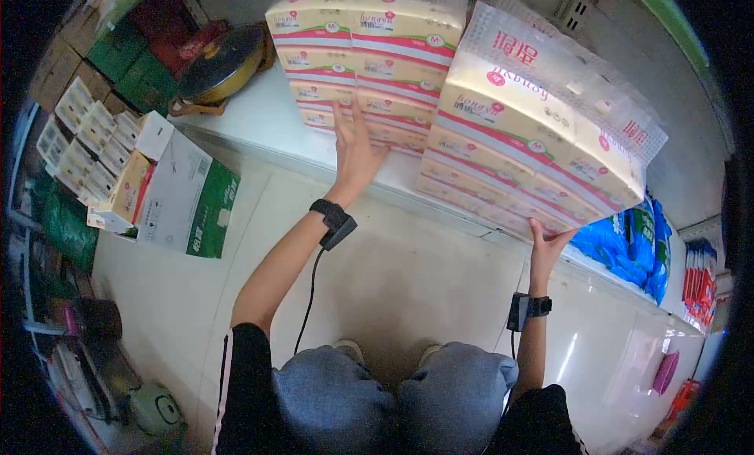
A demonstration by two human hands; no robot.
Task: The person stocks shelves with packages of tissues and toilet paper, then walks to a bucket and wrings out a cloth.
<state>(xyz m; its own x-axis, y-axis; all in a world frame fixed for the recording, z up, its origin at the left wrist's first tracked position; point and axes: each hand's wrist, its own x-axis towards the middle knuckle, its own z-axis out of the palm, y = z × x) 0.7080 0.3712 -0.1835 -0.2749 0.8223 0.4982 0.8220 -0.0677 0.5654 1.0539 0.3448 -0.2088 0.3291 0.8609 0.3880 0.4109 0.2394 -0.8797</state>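
Observation:
Two large plastic-wrapped bundles of facial tissue packs stand side by side on a white shelf. My left hand (360,158) lies against the lower front of the left tissue bundle (369,70), fingers stretched out and spread. The right tissue bundle (510,141) is turned at an angle, with loose clear wrapping on top. My right hand (550,247) grips its lower right corner, thumb on the front; the other fingers are partly hidden at the bundle's edge. Each wrist wears a black strap with a small box.
A lidded pan (224,62) sits at the shelf's left. On the floor, a white-and-green carton (177,192) holds stacked packages. Blue bags (624,247) and red packets (699,278) are at the right. A pink basin (666,372) lies beyond the tiled floor (377,274).

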